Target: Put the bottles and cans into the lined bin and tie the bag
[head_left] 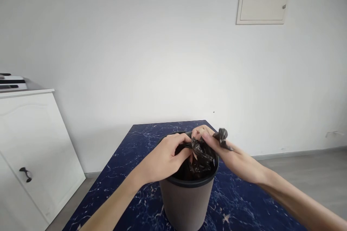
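A grey-brown trash can [187, 202] with a black rim stands upright on a blue marbled table. Inside it is a black plastic trash bag [202, 157], gathered up at the mouth of the can. My left hand [169, 155] reaches over the left rim, thumb and fingers closed on the bunched plastic. From the right, my right hand [214, 142] is closed around the gathered top. A twisted end of the bag sticks out past that hand. The bottom of the can's inside is hidden.
The blue table [146, 140] runs toward a white wall. A white cabinet [40, 122] with a black handle is at the left, a white box [12, 83] on top. A wall panel [262, 6] is at the upper right. Grey floor [306, 169] shows at the right.
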Demonstrator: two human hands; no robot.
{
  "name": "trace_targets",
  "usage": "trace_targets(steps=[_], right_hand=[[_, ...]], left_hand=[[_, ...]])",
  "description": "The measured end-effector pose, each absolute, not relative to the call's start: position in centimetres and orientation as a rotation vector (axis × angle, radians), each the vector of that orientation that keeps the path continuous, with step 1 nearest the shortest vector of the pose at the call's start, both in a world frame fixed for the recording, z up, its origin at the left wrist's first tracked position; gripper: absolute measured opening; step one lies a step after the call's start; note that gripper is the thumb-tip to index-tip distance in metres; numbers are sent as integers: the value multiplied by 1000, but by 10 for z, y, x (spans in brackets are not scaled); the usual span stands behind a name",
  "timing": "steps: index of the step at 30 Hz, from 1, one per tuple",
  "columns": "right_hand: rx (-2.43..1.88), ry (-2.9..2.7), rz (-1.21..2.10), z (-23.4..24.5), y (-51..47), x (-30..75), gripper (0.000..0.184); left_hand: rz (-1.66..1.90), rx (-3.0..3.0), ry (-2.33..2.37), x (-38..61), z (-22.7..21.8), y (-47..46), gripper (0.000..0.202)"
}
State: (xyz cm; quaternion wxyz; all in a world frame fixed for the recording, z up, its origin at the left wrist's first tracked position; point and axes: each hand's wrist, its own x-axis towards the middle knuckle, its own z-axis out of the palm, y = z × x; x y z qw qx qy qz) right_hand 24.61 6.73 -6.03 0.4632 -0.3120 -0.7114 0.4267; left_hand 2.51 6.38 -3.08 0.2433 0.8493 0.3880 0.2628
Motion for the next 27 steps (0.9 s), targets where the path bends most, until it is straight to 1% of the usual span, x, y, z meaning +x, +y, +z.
trace_targets(steps=[3,5,7,8,12,14,16,19,24,27], right_hand=[[-727,-2054,808,-54,65,255,34],[-691,-2256,519,-55,68,259,28],[-664,-2298,259,-60,73,262,21],[-665,-2267,156,-64,75,263,23],[-694,-2133,-216,-75,87,261,49],[-685,-2109,-356,-78,92,257,52],[-654,-2071,-446,-78,95,253,45],[-615,-1982,-524,-76,96,246,31],[-573,-1954,-594,-71,90,239,29],[-557,-1949,-627,-71,90,237,27]], left_hand=[[750,2171,1003,23,-31,68,15],[791,2106,992,22,-33,70,14],[806,2059,1000,21,-35,71,16],[809,2044,1005,20,-36,71,17],[844,2059,1041,21,-35,66,17],[871,2094,1052,25,-34,59,16],[904,2111,1032,30,-35,51,19],[951,2081,971,34,-37,45,28],[1028,1982,1055,32,-37,53,44],[1081,2019,1019,33,-36,60,38]])
